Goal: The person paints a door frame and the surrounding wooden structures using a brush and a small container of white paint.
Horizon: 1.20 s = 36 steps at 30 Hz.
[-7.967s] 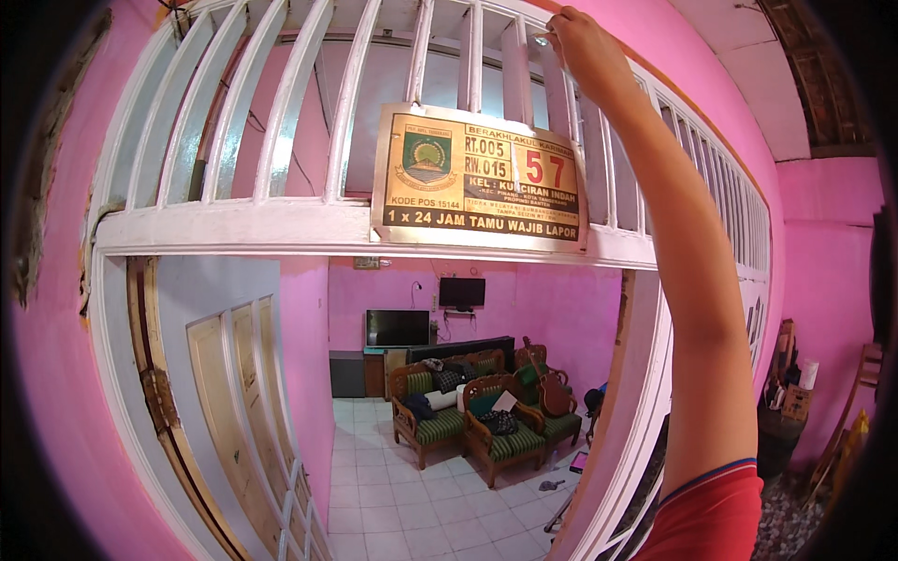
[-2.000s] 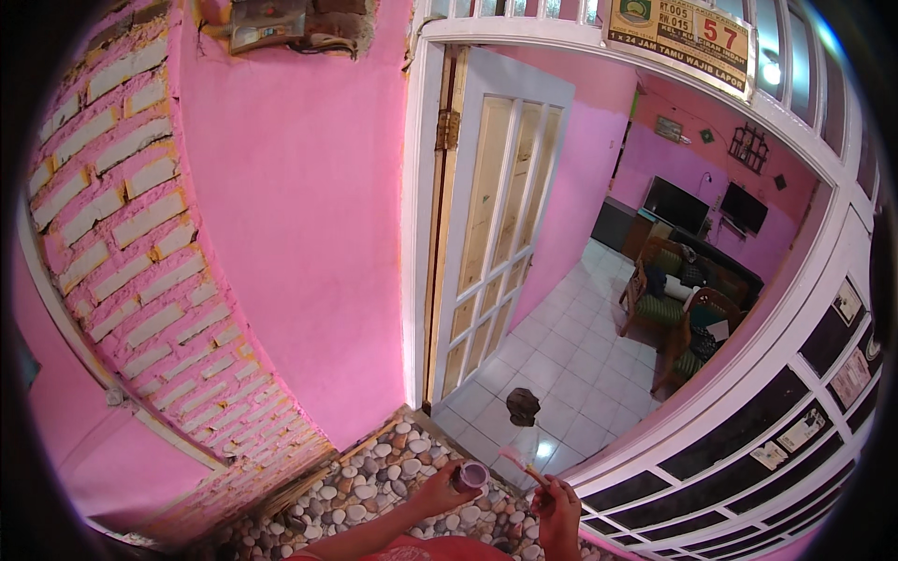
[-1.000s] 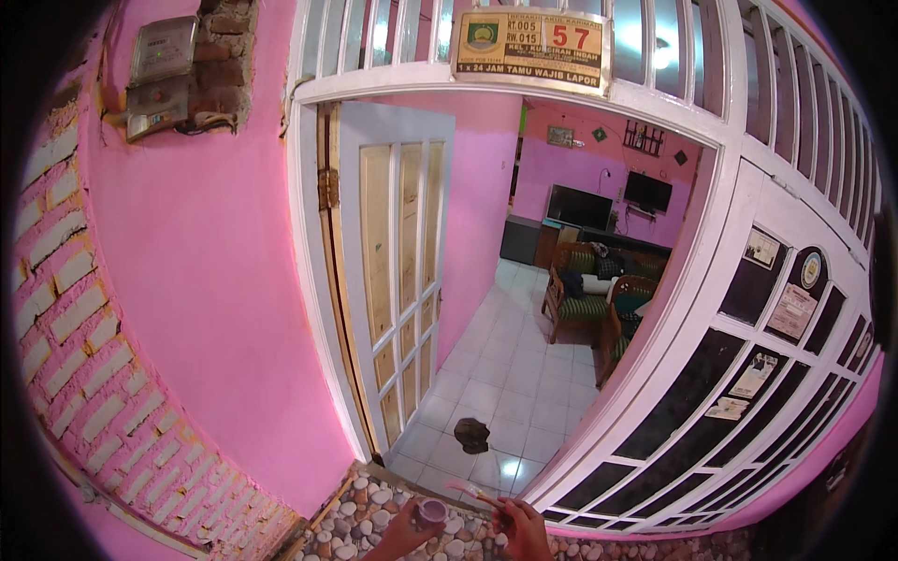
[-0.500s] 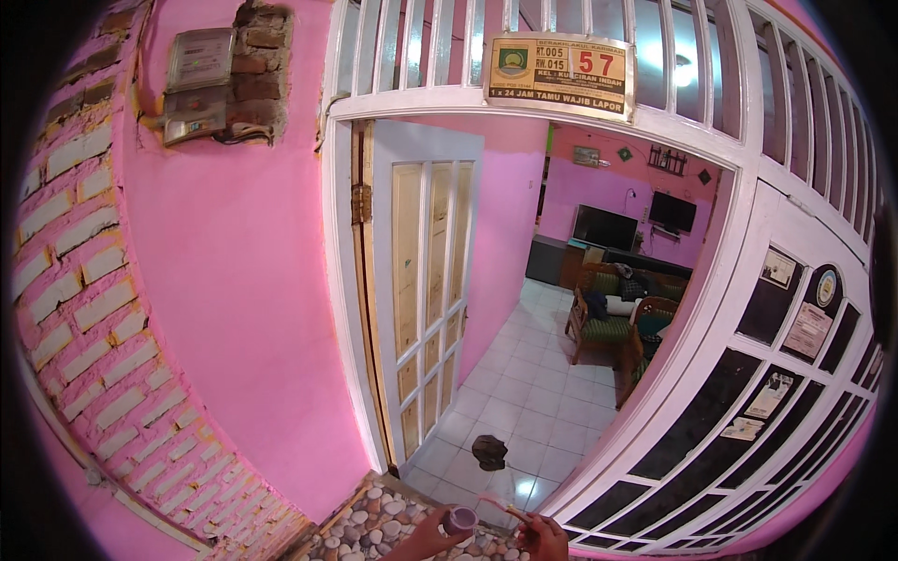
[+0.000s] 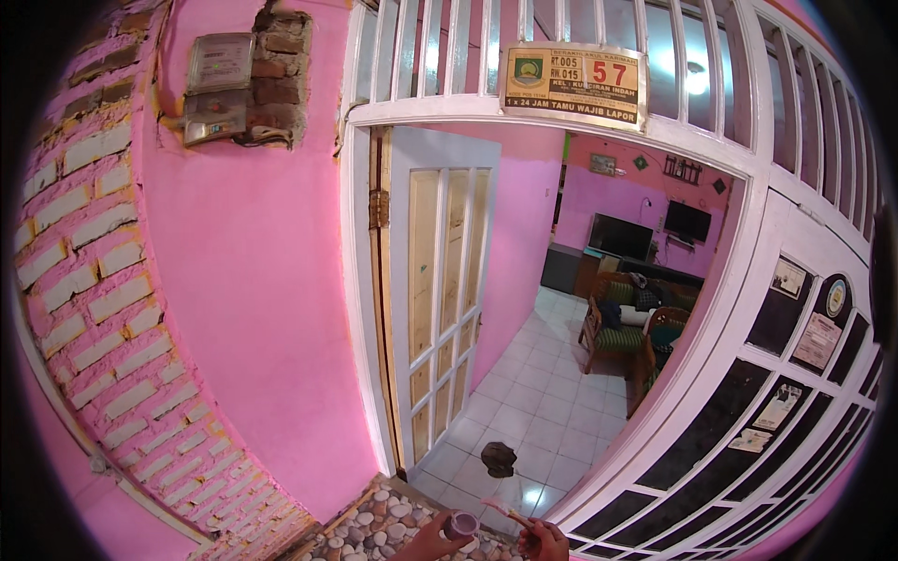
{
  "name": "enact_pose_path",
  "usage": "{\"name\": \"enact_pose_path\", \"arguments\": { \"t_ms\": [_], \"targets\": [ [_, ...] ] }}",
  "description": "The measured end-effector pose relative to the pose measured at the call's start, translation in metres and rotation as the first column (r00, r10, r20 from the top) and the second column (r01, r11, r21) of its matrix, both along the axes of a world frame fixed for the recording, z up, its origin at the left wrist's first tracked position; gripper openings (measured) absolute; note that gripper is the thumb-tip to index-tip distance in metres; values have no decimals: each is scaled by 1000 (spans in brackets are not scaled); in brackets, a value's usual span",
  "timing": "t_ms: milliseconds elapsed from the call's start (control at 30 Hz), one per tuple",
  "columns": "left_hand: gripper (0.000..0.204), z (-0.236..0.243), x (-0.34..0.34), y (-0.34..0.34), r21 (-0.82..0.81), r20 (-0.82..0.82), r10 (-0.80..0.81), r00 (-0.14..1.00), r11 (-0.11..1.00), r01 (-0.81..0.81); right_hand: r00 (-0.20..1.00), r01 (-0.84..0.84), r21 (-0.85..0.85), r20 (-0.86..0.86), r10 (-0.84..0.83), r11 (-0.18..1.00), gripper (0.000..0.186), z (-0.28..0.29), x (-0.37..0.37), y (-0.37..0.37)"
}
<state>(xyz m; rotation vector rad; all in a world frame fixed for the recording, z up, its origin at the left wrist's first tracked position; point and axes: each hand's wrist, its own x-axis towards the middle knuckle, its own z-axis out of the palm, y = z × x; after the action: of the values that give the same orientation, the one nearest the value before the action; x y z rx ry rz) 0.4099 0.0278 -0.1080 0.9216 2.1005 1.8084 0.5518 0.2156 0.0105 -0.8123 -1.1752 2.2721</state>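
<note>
At the lower edge, my left hand [image 5: 428,542] is closed around a small round cup [image 5: 461,525], its opening tilted up and its inside pinkish. Just to the right, my right hand [image 5: 545,540] grips a thin paintbrush [image 5: 513,514] by its handle. The brush's pinkish tip points up and left, near the cup but apart from it. Both hands are in front of the doorway, over a pebble-patterned floor [image 5: 374,524]. Inward stands an open door [image 5: 440,299] with a pale grey frame and bare wood panels.
A pink wall [image 5: 243,309] and a rough brick column [image 5: 122,318] rise on the left, with an electric meter [image 5: 220,65] above. White window framing [image 5: 692,439] flanks the right. A dark patch [image 5: 499,459] lies on the white tiles inside; green-striped chairs [image 5: 613,337] stand farther back.
The whole scene has shifted slightly right and down in the picture. My hands keep nearly the same place, still holding the cup and the paintbrush.
</note>
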Motion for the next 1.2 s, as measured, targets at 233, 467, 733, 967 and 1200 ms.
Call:
{"name": "enact_pose_path", "arguments": {
  "t_ms": [233, 467, 733, 967, 1200],
  "targets": [
    [73, -7, 2, -1, 69, 69, 9, 998, 998, -14, 1000, -17, 28, 5, 17, 999, 22, 22, 0, -6],
    [76, 85, -4, -13, -90, -62, 58, 996, 994, -63, 993, -11, 343, -110, 52, 939, 28, 62, -11, 11],
    [70, 158, -31, -9, 79, -94, 160, 983, 985, -153, 969, 104, 673, -235, 79, 732, 26, 154, -29, 12],
    [72, 187, -43, -22, 150, -105, 80, 991, 987, -64, 962, 25, 754, -197, 191, 656, 19, 185, -33, -16],
    [78, 182, -55, -39, 164, -269, 100, 958, 985, -57, 948, -97, 852, -79, 310, 514, 13, 185, -48, -29]
  ]
}}
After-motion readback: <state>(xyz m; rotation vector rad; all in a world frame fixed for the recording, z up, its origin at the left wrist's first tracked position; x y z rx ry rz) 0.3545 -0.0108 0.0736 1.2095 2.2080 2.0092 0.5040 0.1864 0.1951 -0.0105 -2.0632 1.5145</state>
